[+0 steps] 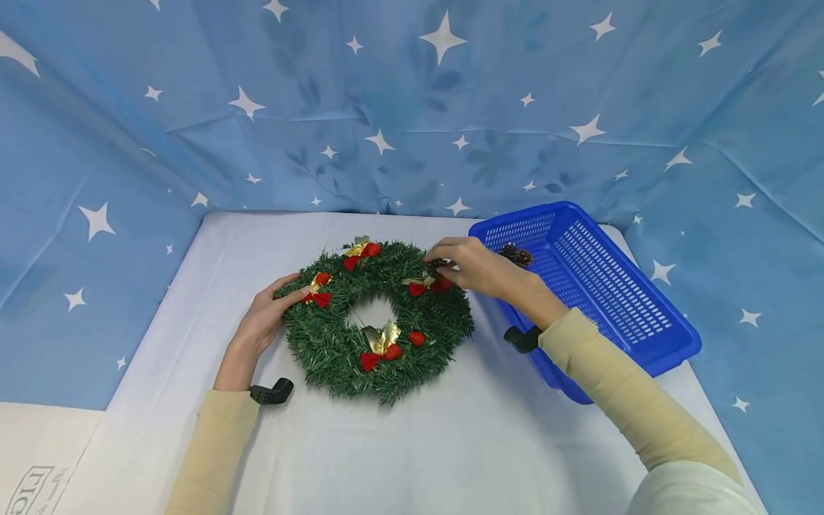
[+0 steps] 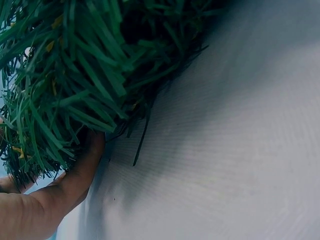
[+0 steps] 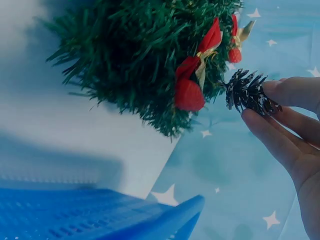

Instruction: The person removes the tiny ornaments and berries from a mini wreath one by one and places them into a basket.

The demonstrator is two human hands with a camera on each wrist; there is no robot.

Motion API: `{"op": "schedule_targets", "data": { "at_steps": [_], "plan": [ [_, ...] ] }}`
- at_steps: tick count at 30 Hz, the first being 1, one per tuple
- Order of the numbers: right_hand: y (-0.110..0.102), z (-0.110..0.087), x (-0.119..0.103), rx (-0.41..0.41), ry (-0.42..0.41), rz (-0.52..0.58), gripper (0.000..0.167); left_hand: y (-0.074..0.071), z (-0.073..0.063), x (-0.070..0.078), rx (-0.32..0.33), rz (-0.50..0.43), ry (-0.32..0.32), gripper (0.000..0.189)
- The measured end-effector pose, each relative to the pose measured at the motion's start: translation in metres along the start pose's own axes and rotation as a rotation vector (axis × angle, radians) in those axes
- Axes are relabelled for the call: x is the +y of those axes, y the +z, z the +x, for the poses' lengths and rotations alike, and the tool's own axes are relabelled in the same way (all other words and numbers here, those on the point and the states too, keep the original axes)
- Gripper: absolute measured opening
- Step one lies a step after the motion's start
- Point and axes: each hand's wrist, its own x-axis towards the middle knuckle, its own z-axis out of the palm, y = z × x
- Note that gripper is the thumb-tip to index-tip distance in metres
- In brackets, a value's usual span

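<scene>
A green tinsel wreath (image 1: 335, 372) lies on the white-covered table, dressed with red bows, red berries and gold leaves. My left hand (image 1: 262, 315) grips its left edge, the thumb on top near a red bow (image 1: 322, 299) and fingers tucked under the rim, as the left wrist view shows. Between thumb and fingertips, my right hand (image 1: 479, 266) pinches a dark pine cone (image 3: 247, 92) with pale-tipped scales. The cone's stem end points at the wreath's upper right part, right beside a red bow (image 3: 187, 67) and a red berry (image 3: 189, 95).
To the right stands a blue plastic basket (image 1: 669, 336) with perforated walls, partly behind my right forearm. Several pine cones (image 1: 517, 255) lie at its left inside. Blue star-printed cloth (image 1: 412, 93) hangs behind and along both sides of the table.
</scene>
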Motion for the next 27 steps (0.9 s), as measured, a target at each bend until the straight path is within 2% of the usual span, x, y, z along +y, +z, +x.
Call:
{"op": "schedule_targets", "data": {
  "at_steps": [6, 18, 27],
  "plan": [
    [-0.004, -0.009, 0.007, -0.006, 0.036, -0.027, 0.028, 0.000, 0.000, 0.002, 0.001, 0.008, -0.001, 0.076],
    [-0.010, -0.030, 0.023, 0.078, 0.010, -0.072, 0.026, 0.000, 0.000, 0.001, 0.006, 0.016, -0.012, 0.075],
    [-0.021, -0.046, 0.033, 0.117, 0.050, -0.087, 0.025, 0.000, 0.001, 0.000, 0.007, 0.011, -0.012, 0.076]
  ]
}}
